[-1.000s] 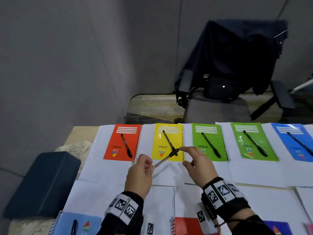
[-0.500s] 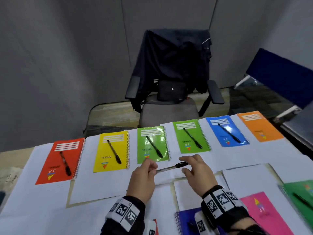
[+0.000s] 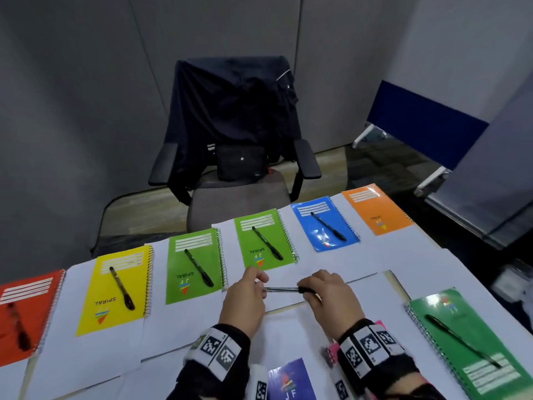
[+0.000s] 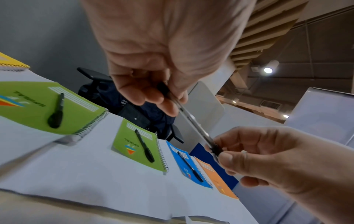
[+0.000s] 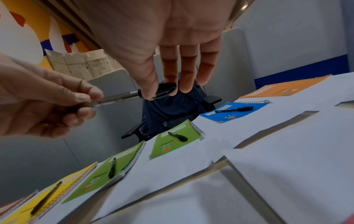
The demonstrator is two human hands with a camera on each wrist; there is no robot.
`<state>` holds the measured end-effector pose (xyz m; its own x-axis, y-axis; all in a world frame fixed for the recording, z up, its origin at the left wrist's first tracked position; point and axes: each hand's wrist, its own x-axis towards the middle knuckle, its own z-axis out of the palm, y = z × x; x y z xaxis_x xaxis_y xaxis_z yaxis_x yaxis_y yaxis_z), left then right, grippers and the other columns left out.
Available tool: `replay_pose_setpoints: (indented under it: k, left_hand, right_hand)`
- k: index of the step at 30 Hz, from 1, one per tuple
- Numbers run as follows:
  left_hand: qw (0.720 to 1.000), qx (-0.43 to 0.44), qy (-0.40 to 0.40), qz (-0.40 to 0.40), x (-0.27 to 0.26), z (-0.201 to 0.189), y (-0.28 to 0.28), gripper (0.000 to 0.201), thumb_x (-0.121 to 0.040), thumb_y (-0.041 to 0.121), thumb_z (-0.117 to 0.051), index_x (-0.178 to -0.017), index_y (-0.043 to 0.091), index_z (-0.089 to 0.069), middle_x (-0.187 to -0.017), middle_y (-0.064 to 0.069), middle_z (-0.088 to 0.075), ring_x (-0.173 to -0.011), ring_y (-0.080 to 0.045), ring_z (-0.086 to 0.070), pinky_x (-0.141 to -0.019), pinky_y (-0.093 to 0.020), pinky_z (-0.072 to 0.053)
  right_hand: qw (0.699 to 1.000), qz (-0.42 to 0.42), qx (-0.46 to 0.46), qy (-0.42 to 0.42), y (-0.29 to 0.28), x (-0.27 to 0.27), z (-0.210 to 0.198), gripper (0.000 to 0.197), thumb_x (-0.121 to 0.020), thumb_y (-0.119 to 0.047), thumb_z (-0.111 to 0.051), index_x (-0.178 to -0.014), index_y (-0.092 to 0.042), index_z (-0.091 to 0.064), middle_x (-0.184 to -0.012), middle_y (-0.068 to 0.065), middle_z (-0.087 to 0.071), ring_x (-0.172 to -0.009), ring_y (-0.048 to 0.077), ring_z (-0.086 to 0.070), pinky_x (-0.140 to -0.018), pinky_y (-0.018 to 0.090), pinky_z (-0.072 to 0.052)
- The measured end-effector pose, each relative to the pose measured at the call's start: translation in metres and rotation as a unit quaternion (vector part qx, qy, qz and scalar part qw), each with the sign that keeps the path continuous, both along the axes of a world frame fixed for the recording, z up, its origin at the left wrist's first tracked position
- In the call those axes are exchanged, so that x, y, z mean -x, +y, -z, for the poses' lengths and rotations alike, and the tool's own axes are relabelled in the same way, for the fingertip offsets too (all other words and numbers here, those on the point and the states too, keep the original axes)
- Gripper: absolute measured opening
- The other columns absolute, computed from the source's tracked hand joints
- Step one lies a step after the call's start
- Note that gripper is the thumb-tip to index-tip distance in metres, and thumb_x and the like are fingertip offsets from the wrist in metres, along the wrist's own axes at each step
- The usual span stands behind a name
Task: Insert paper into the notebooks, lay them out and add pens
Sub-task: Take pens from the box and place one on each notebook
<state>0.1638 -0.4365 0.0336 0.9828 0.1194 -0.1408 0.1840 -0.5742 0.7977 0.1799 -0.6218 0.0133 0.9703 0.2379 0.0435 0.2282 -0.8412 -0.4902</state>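
At the lower centre of the head view, the left hand and the right hand share one slim clear-barrelled ballpoint pen with a black cap, held level above the white paper sheets. The left thumb and fingers pinch the clear end; the right thumb and forefinger pinch the black cap, its other fingers extended.

Beyond the hands runs a row of glossy spiral-bound notebooks with wire coils: yellow notebook, two lime green notebooks, blue notebook, each carrying a black pen, and an orange notebook with a bare cover. Covers read "SPIRAL" and "JF". A dark green notebook lies at the right edge of the frame. Bare paper lies between hands and row.
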Motion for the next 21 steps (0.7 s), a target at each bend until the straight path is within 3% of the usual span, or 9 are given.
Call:
replay_pose_setpoints:
  k: [3,5,7,11,16,18,21]
  left_hand:
    - [1.000,-0.003,-0.004,0.008,-0.019,-0.002,-0.016,0.020,-0.099,0.011,-0.038,-0.092,0.026,-0.050,-0.083,-0.002,-0.064,-0.074,-0.005,-0.057,-0.062,-0.018,-0.039]
    - [1.000,-0.001,-0.014,0.011,-0.032,-0.002,-0.026,0.017,-0.098,0.013,-0.041,-0.095,0.026,-0.052,-0.085,0.001,-0.064,-0.076,-0.005,-0.058,-0.061,-0.014,-0.039]
    - [1.000,0.002,-0.025,0.009,-0.044,0.004,-0.034,0.012,-0.096,0.019,-0.049,-0.103,0.025,-0.057,-0.093,0.003,-0.063,-0.085,-0.012,-0.059,-0.071,-0.020,-0.041]
    - [1.000,-0.013,0.004,0.025,-0.064,0.026,-0.051,0.032,-0.093,0.031,-0.056,-0.123,0.023,-0.054,-0.118,0.005,-0.058,-0.109,-0.015,-0.054,-0.094,-0.030,-0.044]
    - [0.994,-0.065,0.063,0.068,-0.081,0.056,-0.070,0.039,-0.091,0.031,-0.057,-0.129,0.026,-0.051,-0.134,0.001,-0.049,-0.125,-0.018,-0.043,-0.102,-0.028,-0.036]
    - [0.991,-0.083,0.075,0.071,-0.091,0.065,-0.077,0.043,-0.089,0.034,-0.057,-0.131,0.028,-0.050,-0.141,0.000,-0.043,-0.128,-0.018,-0.041,-0.104,-0.031,-0.036]
    - [0.980,-0.144,0.114,0.076,-0.106,0.074,-0.085,0.054,-0.090,0.039,-0.055,-0.141,0.031,-0.039,-0.157,-0.002,-0.017,-0.141,-0.021,-0.023,-0.111,-0.033,-0.030]
  right_hand:
    - [0.999,0.004,0.041,0.011,-0.014,-0.014,-0.004,0.020,-0.085,-0.019,-0.059,-0.100,-0.027,-0.070,-0.093,-0.005,-0.067,-0.087,0.026,-0.057,-0.072,0.040,-0.048]
    - [0.999,0.007,0.054,-0.007,-0.025,-0.024,-0.003,0.019,-0.082,-0.014,-0.063,-0.095,-0.026,-0.070,-0.086,-0.006,-0.068,-0.081,0.027,-0.059,-0.065,0.040,-0.047]
    - [0.998,0.019,0.063,-0.004,-0.035,-0.033,0.000,0.019,-0.084,-0.012,-0.062,-0.094,-0.025,-0.068,-0.085,-0.006,-0.068,-0.080,0.028,-0.060,-0.064,0.039,-0.046]
    - [0.994,0.047,0.071,0.062,-0.061,-0.053,0.006,0.021,-0.095,-0.017,-0.047,-0.108,-0.024,-0.061,-0.102,-0.006,-0.063,-0.097,0.021,-0.055,-0.078,0.033,-0.043]
    - [0.986,0.138,0.035,0.090,-0.106,-0.084,0.016,0.019,-0.095,-0.016,-0.048,-0.106,-0.024,-0.060,-0.095,0.000,-0.063,-0.094,0.022,-0.056,-0.074,0.032,-0.045]
    - [0.978,0.181,0.031,0.094,-0.124,-0.102,0.019,0.017,-0.095,-0.018,-0.048,-0.106,-0.026,-0.058,-0.088,0.004,-0.061,-0.092,0.026,-0.055,-0.071,0.033,-0.044]
    - [0.962,0.254,0.024,0.099,-0.150,-0.134,0.022,0.016,-0.095,-0.018,-0.049,-0.109,-0.022,-0.056,-0.085,0.010,-0.059,-0.087,0.033,-0.056,-0.067,0.033,-0.041]
